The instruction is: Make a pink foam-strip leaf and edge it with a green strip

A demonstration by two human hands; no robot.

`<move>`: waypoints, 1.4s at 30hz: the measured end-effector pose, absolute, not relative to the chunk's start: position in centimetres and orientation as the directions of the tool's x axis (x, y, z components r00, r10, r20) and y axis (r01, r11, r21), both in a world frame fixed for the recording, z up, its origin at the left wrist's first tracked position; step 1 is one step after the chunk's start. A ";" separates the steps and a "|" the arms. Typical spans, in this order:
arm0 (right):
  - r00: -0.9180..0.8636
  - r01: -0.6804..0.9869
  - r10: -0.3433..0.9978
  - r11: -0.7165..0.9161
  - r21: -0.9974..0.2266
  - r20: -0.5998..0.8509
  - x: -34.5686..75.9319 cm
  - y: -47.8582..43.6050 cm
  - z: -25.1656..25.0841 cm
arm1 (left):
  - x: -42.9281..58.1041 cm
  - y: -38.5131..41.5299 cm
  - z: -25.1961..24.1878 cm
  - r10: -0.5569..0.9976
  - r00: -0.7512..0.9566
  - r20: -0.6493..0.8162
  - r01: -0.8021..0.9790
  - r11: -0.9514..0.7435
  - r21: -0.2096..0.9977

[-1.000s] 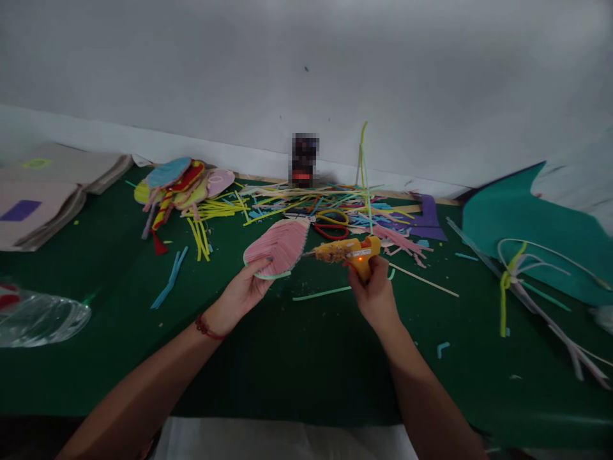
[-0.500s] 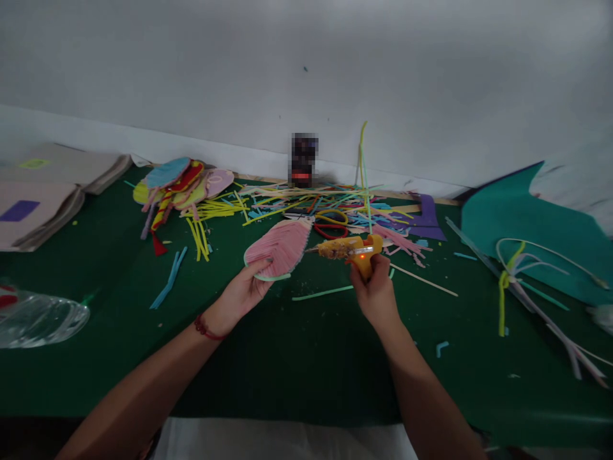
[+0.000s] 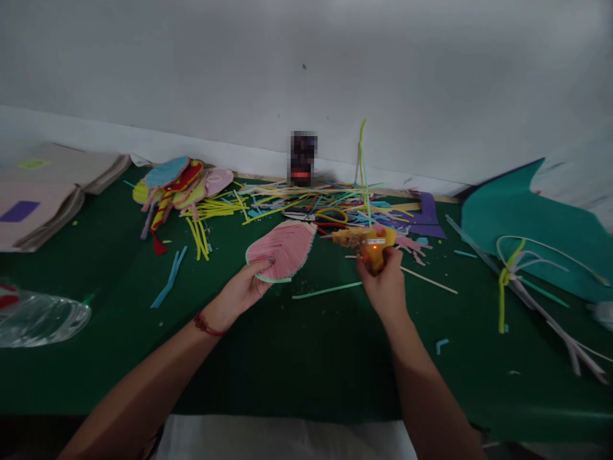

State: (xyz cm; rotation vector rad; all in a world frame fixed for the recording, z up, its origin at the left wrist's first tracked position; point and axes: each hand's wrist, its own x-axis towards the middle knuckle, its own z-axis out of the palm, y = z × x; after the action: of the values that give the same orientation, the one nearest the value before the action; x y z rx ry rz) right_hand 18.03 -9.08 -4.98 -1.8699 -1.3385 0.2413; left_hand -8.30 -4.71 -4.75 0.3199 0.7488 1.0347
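My left hand [image 3: 249, 289] is closed on the lower left end of a pink leaf-shaped piece [image 3: 282, 248] made of slanting strips, with a pale green strip along its lower edge. The thumb lies across its face. In my right hand [image 3: 387, 278] is a yellow glue gun [image 3: 376, 244] with a lit orange light. Its nozzle points left toward the pink piece, a short gap away. Beneath the gun, a light green pipe-cleaner strip [image 3: 328, 291] lies on the table. Scissors [image 3: 332, 217] with yellow and red handles lie just behind.
Cut coloured strips [image 3: 282, 201] pile along the wall. Finished-looking flat shapes [image 3: 167, 172] are stacked left of them. A clear plastic bottle [image 3: 45, 319] lies at the left, near books [image 3: 38, 211]. Teal sheet [image 3: 541, 236] and pipe-cleaner stems [image 3: 541, 310] occupy the right. A pixelated dark object [image 3: 302, 156] stands behind.
My right hand has drawn the glue gun to the right, so its nozzle is now apart from the pink piece's edge. My left hand and the piece have barely shifted.
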 end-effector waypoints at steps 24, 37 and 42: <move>-0.280 0.692 0.949 0.304 -0.655 0.144 16.8 -8.3 -7.2 | -9.8 -2.7 -7.3 0.854 0.277 -0.440 -0.242 0.505 0.829; -0.453 0.709 0.891 0.376 -0.596 0.023 17.8 -8.4 -7.3 | -10.2 -2.7 -6.6 0.978 -0.011 -0.209 0.035 0.210 0.977; -0.489 0.680 0.871 0.413 -0.606 0.046 17.3 -8.6 -6.7 | -11.3 -2.9 -5.8 0.953 -0.047 0.300 0.523 -0.233 0.820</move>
State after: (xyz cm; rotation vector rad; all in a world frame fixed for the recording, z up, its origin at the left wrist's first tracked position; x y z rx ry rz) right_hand 17.34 -8.59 -6.70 -1.3344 -2.3191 0.7498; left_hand -11.31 -2.93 -5.77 1.7690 1.5592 1.2174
